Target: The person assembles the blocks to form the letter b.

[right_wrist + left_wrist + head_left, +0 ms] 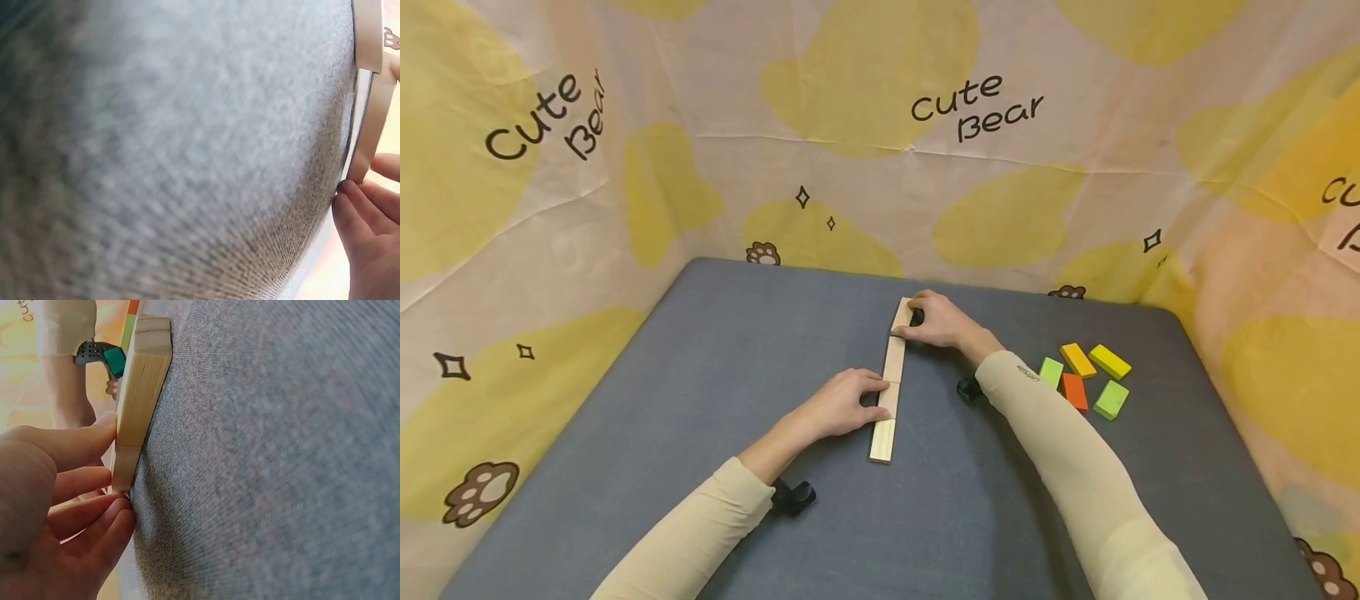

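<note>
I see the right hand (942, 321) pinching the farthest plain wooden block (901, 317) in the row on the blue-grey table (760, 333), seemingly to line it up, while the left hand (841, 403), thumb and fingers parted, touches nearer wooden blocks (882, 442), probably steadying them.

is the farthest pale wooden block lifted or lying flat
Lifted, at least partly: the right wrist view shows a bright gap under the rectangular pale wooden block.

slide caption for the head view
Left hand and right hand touch a row of wooden blocks; coloured blocks at right.
</note>
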`<state>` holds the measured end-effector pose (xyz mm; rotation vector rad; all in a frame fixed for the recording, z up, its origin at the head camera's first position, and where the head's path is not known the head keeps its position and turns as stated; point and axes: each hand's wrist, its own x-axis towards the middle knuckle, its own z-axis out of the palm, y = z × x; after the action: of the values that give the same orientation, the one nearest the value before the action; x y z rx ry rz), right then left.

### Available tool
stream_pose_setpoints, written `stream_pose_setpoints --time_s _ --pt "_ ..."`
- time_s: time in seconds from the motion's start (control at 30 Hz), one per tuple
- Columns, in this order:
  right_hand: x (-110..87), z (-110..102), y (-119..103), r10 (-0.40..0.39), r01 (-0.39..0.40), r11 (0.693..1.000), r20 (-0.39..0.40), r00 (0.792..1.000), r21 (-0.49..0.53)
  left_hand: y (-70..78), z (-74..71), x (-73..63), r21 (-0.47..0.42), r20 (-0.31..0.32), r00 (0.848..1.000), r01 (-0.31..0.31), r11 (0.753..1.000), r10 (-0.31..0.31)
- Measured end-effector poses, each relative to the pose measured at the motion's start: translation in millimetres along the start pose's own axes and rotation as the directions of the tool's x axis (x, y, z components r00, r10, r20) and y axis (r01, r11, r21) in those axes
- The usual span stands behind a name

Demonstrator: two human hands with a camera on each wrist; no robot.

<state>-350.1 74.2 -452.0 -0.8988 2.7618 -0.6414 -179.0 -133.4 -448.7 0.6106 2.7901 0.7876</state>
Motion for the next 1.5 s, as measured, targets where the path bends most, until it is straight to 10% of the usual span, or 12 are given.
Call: stream_pose_setpoints --time_s 1.5 --pt "1.6 -1.9 -8.6 0.029 -0.032 0.999 0.075 0.997 0.039 -0.2 0.3 0.3 0.001 -0.008 1.000 -0.016 1.000 0.016"
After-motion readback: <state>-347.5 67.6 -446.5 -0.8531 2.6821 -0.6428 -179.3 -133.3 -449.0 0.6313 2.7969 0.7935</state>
